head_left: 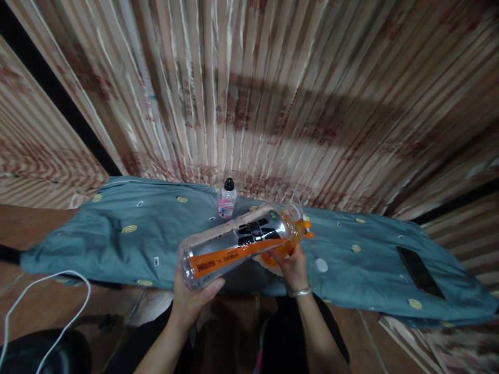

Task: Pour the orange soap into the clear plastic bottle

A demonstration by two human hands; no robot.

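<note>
A large clear plastic bottle (234,244) with an orange and black label lies tilted across the middle, its neck toward the right. My left hand (191,298) is closed around its base end, with the thumb along the lower side. My right hand (293,267), with a silver bangle at the wrist, is closed on an orange container (286,248) under the bottle's neck. Most of that container is hidden by the bottle and my fingers; small orange knobs (307,227) stick out at its right. A white round cap (321,265) lies right of my right hand.
A small clear bottle with a black cap (228,200) and pink label stands behind the large bottle. A black phone (420,272) lies at the right on the teal patterned cloth (105,234). A striped curtain (253,104) hangs behind. A white cable (88,285) loops at lower left.
</note>
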